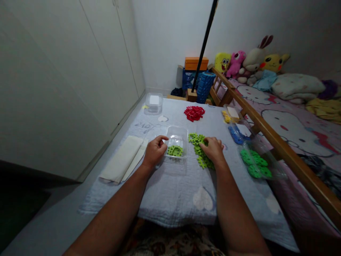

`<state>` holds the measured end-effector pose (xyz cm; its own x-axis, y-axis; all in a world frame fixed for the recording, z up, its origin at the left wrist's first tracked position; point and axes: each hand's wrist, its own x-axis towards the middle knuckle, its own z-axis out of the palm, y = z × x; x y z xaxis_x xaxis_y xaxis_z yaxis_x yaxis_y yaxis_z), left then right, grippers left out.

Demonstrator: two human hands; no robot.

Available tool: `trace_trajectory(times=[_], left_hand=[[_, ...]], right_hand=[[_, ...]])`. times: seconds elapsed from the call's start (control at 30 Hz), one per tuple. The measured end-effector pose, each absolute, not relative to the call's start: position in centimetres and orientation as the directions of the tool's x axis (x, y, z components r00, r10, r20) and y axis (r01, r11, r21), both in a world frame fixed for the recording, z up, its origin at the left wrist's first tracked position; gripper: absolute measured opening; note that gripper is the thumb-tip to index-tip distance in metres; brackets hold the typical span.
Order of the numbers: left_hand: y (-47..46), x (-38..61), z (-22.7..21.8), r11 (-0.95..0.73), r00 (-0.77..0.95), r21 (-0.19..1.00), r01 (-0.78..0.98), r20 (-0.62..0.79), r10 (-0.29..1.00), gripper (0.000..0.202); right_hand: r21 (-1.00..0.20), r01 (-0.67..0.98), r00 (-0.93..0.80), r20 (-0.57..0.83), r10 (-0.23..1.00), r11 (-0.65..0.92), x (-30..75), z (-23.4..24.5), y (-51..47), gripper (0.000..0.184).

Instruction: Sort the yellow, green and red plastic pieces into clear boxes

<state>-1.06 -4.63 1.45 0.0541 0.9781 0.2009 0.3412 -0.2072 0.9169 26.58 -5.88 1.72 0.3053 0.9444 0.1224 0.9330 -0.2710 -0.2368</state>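
Observation:
A clear plastic container stands at the middle of the table with a few light green interlocking pieces in its near end. My left hand is closed at the container's left wall, thumb and forefinger at the rim. To the right of the container lies a loose pile of light green notched plastic pieces. Over the right side of this pile is my right hand, fingers bent and closed on a green piece at the pile; the fingertips are partly hidden.
Red pieces are heaped at the back. A lidded clear box stands back left, folded beige cloth near left. Along the right edge are packs of yellow, blue and green pieces, beside a wooden bed rail.

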Motion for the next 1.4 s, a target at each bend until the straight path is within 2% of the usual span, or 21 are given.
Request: trace_trajectory(times=[0.2,0.3,0.47,0.7,0.77,0.87,0.97,1.1,1.23,1.4], left_hand=[[-4.6,-1.1,1.5,-0.205,0.061,0.914,0.350,0.196,0.979,0.030],[-4.6,-1.1,1.5,-0.205,0.056,0.915,0.347,0.198,0.979,0.030],[-4.6,-1.1,1.6,-0.204,0.050,0.915,0.347,0.199,0.979,0.030],[-4.7,-1.1,1.6,-0.212,0.053,0.912,0.350,0.206,0.977,0.029],[-4.7,-1.1,1.7,-0.205,0.053,0.912,0.356,0.200,0.978,0.029],[-4.7,-1.1,1.6,-0.203,0.053,0.914,0.352,0.198,0.979,0.029],[-4.6,-1.1,1.4,-0.203,0.051,0.917,0.344,0.198,0.979,0.030],[-4.5,-1.1,1.2,-0.194,0.050,0.923,0.332,0.188,0.981,0.031],[-4.5,-1.0,1.3,-0.189,0.047,0.926,0.328,0.184,0.982,0.031],[-4.7,-1.0,1.7,-0.188,0.048,0.929,0.319,0.182,0.982,0.031]], right_hand=[[-0.332,0.929,0.247,0.224,0.943,-0.164,26.7,1.0,-5.5,0.014],[-0.423,0.895,0.258,0.224,0.940,-0.145,26.8,1.0,-5.4,0.011],[-0.622,0.773,0.309,0.196,0.931,-0.125,27.0,1.5,-5.5,0.012],[-0.755,0.648,0.423,0.247,0.872,-0.101,27.0,2.9,-6.0,0.009],[-0.792,0.608,0.458,0.292,0.839,-0.057,26.6,3.3,-6.1,0.010],[-0.831,0.548,0.443,0.384,0.810,0.094,25.5,3.7,-6.2,0.015],[-0.833,0.511,0.356,0.429,0.831,0.211,24.0,3.9,-6.3,0.017],[-0.787,0.562,0.182,0.418,0.890,0.255,21.9,4.1,-5.8,0.013],[-0.643,0.726,0.022,0.375,0.927,0.242,20.4,4.4,-5.0,0.006],[-0.471,0.853,-0.074,0.313,0.947,0.223,19.0,4.5,-4.3,0.011]])
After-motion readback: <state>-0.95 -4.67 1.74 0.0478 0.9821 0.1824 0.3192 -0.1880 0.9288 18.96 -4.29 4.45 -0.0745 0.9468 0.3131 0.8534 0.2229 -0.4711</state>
